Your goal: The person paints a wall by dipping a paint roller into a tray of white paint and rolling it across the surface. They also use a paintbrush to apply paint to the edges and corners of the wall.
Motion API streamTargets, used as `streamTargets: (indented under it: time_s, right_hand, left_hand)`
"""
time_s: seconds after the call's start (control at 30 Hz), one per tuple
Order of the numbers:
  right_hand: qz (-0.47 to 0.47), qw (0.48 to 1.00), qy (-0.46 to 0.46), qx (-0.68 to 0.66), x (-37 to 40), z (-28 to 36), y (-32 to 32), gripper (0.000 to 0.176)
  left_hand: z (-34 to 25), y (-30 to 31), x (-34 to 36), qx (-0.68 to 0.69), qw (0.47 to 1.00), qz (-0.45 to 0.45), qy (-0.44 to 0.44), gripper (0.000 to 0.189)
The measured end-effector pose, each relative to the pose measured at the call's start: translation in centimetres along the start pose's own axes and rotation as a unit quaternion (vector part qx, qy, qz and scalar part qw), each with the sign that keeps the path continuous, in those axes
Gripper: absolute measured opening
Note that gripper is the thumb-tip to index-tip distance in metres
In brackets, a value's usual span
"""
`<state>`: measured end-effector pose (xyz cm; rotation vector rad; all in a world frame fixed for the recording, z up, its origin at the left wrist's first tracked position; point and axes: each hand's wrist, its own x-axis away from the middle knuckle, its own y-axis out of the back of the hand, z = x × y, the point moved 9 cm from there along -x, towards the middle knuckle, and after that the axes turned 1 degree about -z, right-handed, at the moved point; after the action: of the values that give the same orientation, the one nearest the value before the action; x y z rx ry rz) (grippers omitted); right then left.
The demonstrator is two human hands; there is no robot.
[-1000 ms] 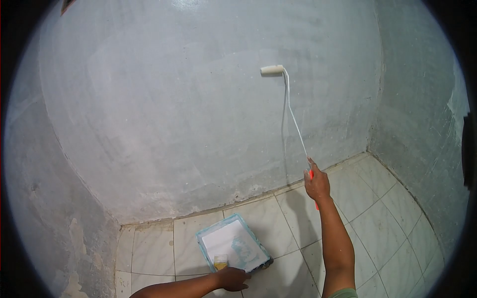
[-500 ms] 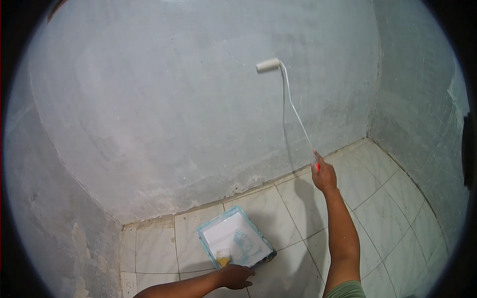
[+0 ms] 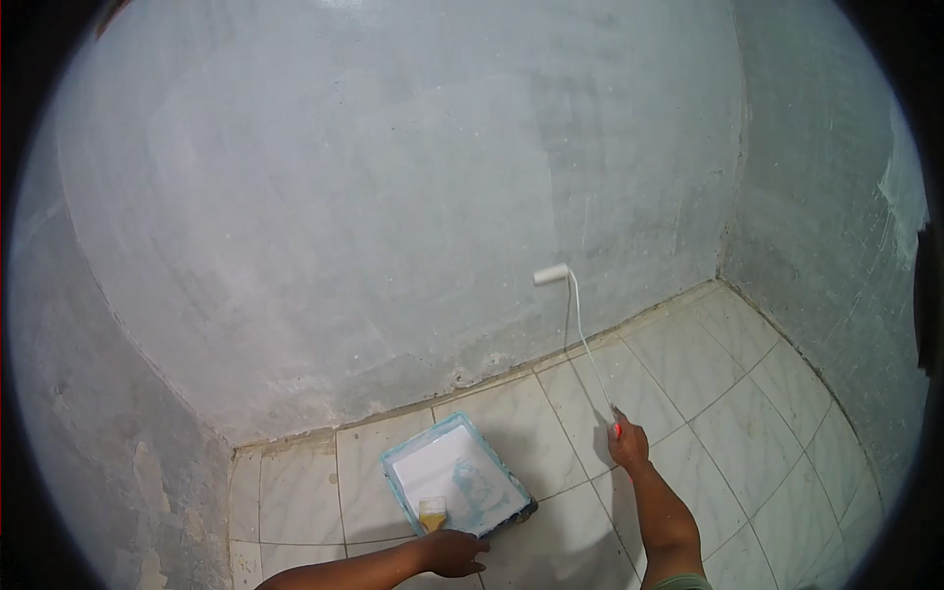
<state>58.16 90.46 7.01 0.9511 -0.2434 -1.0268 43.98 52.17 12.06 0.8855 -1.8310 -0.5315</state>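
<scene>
My right hand is closed round the red handle of a paint roller. Its long thin wire frame reaches up and left, and the white roller head lies against the lower part of the grey wall. My left hand is at the near edge of a blue-rimmed paint tray on the floor. White paint covers much of the tray's inside. A brush with a yellowish handle and white-coated bristles lies at the tray's near left, just above my left hand. What my left fingers grip is hidden.
Pale tiles cover the floor up to the wall's foot. Side walls stand at the left and right, with patches of peeling surface. A dark object shows at the far right edge.
My right hand has moved down and toward me, and the roller head has come down the wall from its upper part. My left hand and the tray have barely shifted in view.
</scene>
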Motion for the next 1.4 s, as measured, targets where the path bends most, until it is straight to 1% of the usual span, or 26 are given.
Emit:
streamTargets:
  time_s: [0.07, 0.13, 0.2, 0.27, 0.33, 0.4, 0.47, 0.57, 0.63, 0.77, 0.83, 0.9, 0.93, 0.97, 1.0, 1.07, 1.1, 1.17, 1.23, 1.27, 1.33, 1.37, 1.4]
  right_hand:
    - [-0.043, 0.999, 0.007, -0.008, -2.7, 1.7, 1.8, 0.050]
    - [-0.055, 0.998, -0.014, 0.012, -5.9, 4.0, 4.8, 0.050]
    - [-0.100, 0.994, 0.009, 0.033, -9.1, 6.1, 8.5, 0.051]
    - [-0.109, 0.993, 0.022, 0.044, -12.0, 8.2, 12.2, 0.052]
    - [-0.179, 0.979, 0.095, 0.026, -14.0, 10.7, 15.5, 0.053]
    - [-0.161, 0.984, 0.080, 0.010, -14.3, 13.4, 17.4, 0.053]
    - [-0.146, 0.988, 0.057, -0.004, -13.5, 15.0, 17.0, 0.053]
    - [-0.135, 0.990, 0.035, -0.003, -11.4, 11.6, 11.1, 0.053]
    - [-0.076, 0.997, -0.013, -0.003, -8.7, 8.7, 7.4, 0.054]
    - [-0.073, 0.996, -0.007, -0.046, -8.6, 8.6, 7.4, 0.054]
    - [-0.096, 0.994, -0.022, -0.038, -11.0, 12.0, 10.8, 0.055]
    - [-0.188, 0.978, 0.068, -0.066, -14.2, 15.1, 14.1, 0.053]
    - [-0.222, 0.966, 0.112, -0.076, -15.5, 17.1, 16.0, 0.052]
    - [-0.256, 0.950, 0.154, -0.087, -16.2, 18.8, 17.9, 0.051]
    - [-0.256, 0.951, 0.153, -0.087, -17.0, 19.3, 18.8, 0.051]
    - [-0.234, 0.961, 0.113, -0.090, -18.0, 19.3, 19.4, 0.051]
    - [-0.235, 0.961, 0.114, -0.090, -17.6, 18.5, 19.3, 0.051]
    - [-0.161, 0.983, 0.051, -0.074, -16.1, 13.9, 16.4, 0.052]
    - [-0.154, 0.988, 0.029, 0.003, -13.9, 9.6, 13.6, 0.053]
    - [-0.154, 0.988, 0.030, 0.004, -12.8, 8.8, 13.5, 0.053]
    - [-0.096, 0.995, -0.029, 0.012, -12.1, 7.2, 13.2, 0.053]
    - [-0.096, 0.995, -0.027, 0.016, -12.7, 7.2, 13.6, 0.053]
    - [-0.132, 0.991, 0.013, 0.024, -13.5, 8.3, 15.0, 0.054]
  left_hand:
    - [-0.1, 0.3, -0.3, 0.001, 1.000, 0.006, 0.005, 0.049]
    - [0.1, -0.1, -0.3, 0.006, 1.000, 0.016, 0.013, 0.048]
    - [0.5, 0.1, -0.6, 0.003, 1.000, 0.010, 0.007, 0.049]
    - [0.7, 0.2, -0.5, -0.006, 1.000, 0.014, 0.016, 0.048]
    - [0.6, 0.0, -0.6, -0.011, 0.999, 0.021, 0.021, 0.048]
    - [0.7, -0.2, -0.7, -0.018, 0.999, 0.029, 0.027, 0.049]
    - [0.8, -0.2, -1.0, -0.020, 0.999, 0.035, 0.031, 0.049]
    - [0.7, -0.1, -1.1, -0.018, 0.999, 0.028, 0.030, 0.050]
    - [0.7, 0.1, -0.8, -0.013, 0.999, 0.017, 0.029, 0.050]
    - [0.1, 0.4, -0.8, -0.018, 1.000, 0.008, 0.020, 0.051]
    - [-0.3, 0.3, -0.9, -0.009, 1.000, 0.011, 0.018, 0.051]
    - [-0.5, 0.8, -1.3, -0.006, 0.999, 0.040, 0.024, 0.051]
    - [-0.4, 0.7, -1.4, -0.005, 0.999, 0.039, 0.025, 0.051]
    - [-0.4, 0.8, -1.6, 0.005, 1.000, 0.017, 0.016, 0.051]
    - [-0.5, 1.1, -1.6, 0.015, 1.000, -0.004, 0.007, 0.050]
    - [-0.4, 1.1, -1.3, 0.004, 1.000, 0.008, 0.013, 0.050]
    - [-0.3, 1.2, -1.1, -0.006, 1.000, 0.015, 0.020, 0.049]
    - [-0.3, 1.6, -0.3, -0.010, 0.999, 0.017, 0.028, 0.048]
    - [-0.5, 1.5, 0.4, -0.012, 0.999, 0.023, 0.033, 0.047]
    - [-0.8, 1.5, 0.7, -0.007, 1.000, 0.021, 0.022, 0.050]
    - [-1.1, 1.7, 0.6, -0.002, 1.000, 0.013, 0.006, 0.052]
    - [-1.3, 1.4, 0.4, -0.001, 1.000, 0.028, 0.004, 0.052]
    - [-1.4, 1.2, 0.3, -0.001, 0.999, 0.042, 0.003, 0.052]
